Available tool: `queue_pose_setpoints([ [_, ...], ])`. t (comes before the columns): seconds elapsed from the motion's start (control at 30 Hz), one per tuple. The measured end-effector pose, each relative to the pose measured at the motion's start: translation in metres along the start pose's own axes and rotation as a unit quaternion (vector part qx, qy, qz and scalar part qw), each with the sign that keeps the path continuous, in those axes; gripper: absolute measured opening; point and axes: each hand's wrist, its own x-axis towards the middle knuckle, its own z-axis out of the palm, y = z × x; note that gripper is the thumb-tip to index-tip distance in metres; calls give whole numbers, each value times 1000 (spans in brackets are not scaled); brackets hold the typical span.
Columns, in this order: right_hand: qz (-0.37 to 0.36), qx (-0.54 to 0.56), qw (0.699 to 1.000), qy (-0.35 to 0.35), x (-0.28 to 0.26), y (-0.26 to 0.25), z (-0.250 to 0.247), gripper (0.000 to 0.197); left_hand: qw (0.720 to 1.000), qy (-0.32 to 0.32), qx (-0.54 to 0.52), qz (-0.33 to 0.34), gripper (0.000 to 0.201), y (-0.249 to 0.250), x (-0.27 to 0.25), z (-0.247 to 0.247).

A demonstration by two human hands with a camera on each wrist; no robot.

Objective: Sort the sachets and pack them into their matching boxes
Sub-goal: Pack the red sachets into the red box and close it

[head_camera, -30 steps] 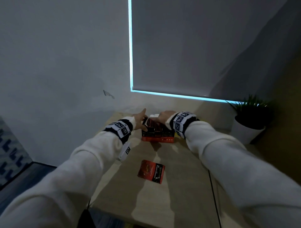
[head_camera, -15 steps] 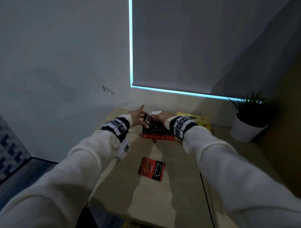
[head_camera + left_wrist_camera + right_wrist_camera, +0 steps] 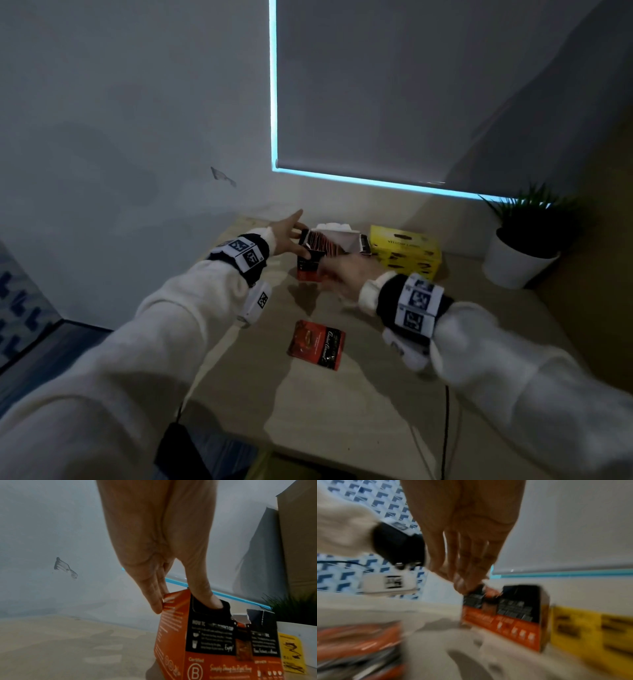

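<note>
An orange-and-black box (image 3: 309, 271) (image 3: 205, 649) (image 3: 505, 615) stands open at the far side of the table, with several dark red sachets (image 3: 322, 241) upright inside. My left hand (image 3: 287, 233) (image 3: 185, 605) pinches the box's left end, thumb in the opening and fingers on the outer side. Just in front of the box is my right hand (image 3: 342, 277) (image 3: 458, 577), blurred, fingers loosely extended and holding nothing. One red sachet (image 3: 317, 344) (image 3: 359, 642) lies flat on the table nearer to me. A closed yellow box (image 3: 404, 255) (image 3: 590, 628) sits right of the orange box.
The beige table (image 3: 342, 428) meets the wall at the back and left. A potted plant (image 3: 524, 246) in a white pot stands at the far right. Something white (image 3: 334, 226) shows behind the orange box. A black cable (image 3: 445, 428) crosses the near right of the table.
My right hand has come off the top of the orange box and drawn back toward me. The left hand stays on the box's left end. The yellow box is now uncovered.
</note>
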Motion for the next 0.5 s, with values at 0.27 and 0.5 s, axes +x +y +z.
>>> queue_pose_setpoints([
  [0.27, 45, 44, 979, -192, -16, -12, 44, 37, 1000, -3, -15, -6, 101, 0, 1, 0],
  [0.5, 38, 269, 962, 16, -3, 11, 2, 23, 1000, 1, -10, -1, 99, 0, 0, 0],
])
